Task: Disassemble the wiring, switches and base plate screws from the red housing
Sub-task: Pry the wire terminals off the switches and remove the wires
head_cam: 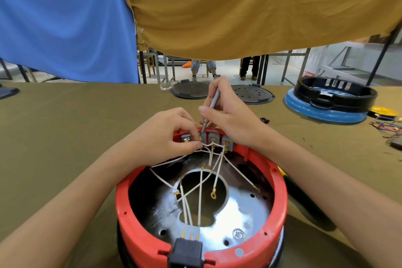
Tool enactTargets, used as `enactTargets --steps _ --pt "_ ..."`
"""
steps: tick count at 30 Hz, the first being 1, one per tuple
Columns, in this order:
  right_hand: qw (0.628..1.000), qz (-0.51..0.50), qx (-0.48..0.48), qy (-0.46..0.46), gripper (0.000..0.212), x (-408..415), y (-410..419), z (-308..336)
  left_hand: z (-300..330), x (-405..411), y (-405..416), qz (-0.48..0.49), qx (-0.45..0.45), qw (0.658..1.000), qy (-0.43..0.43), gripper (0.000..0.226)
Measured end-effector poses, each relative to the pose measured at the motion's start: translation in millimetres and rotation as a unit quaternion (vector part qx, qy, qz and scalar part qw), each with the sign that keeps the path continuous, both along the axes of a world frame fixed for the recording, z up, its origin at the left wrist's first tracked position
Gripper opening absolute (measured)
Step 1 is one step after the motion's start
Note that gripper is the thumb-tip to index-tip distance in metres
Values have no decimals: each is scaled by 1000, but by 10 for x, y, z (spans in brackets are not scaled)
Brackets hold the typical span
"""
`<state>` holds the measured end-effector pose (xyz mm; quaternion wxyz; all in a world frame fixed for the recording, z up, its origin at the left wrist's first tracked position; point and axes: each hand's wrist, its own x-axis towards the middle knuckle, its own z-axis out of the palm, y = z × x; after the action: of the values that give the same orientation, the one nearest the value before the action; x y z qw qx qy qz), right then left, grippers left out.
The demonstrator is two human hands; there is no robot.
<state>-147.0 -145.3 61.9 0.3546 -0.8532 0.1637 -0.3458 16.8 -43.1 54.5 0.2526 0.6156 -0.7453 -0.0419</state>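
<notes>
The round red housing (280, 198) lies open in front of me on the table, its shiny metal base plate (237, 209) visible inside with one screw (238, 234) near the front. White wires (200, 198) with brass terminals run from grey switches (214, 139) on the far wall to a black connector (187, 252) at the front. My left hand (167, 135) pinches a white wire at the switches. My right hand (230, 115) grips a thin metal screwdriver (212, 106) like a pen, its tip down at a switch terminal.
Two dark round lids (191, 90) (253, 93) lie at the far table edge. A black ring on a blue base (330, 102) stands far right, with a bundle of coloured wires (389, 130) beside it. Blue and mustard cloths hang overhead.
</notes>
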Motion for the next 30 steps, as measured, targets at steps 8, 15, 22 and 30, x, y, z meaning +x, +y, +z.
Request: enactTargets --steps 8,15,22,30 --pt "1000 -7 -22 5 22 13 -13 -12 -6 14 -5 -5 -2 1000 -1 10" --pt "1000 -8 -14 20 22 31 -48 -19 -5 24 -9 -7 0 1000 -3 8" --pt "1000 -9 8 22 21 33 -43 -3 -10 22 -17 -8 1 1000 -6 7" --pt "1000 -14 -9 13 23 35 -52 -24 -24 35 -19 -5 -5 1000 -8 6"
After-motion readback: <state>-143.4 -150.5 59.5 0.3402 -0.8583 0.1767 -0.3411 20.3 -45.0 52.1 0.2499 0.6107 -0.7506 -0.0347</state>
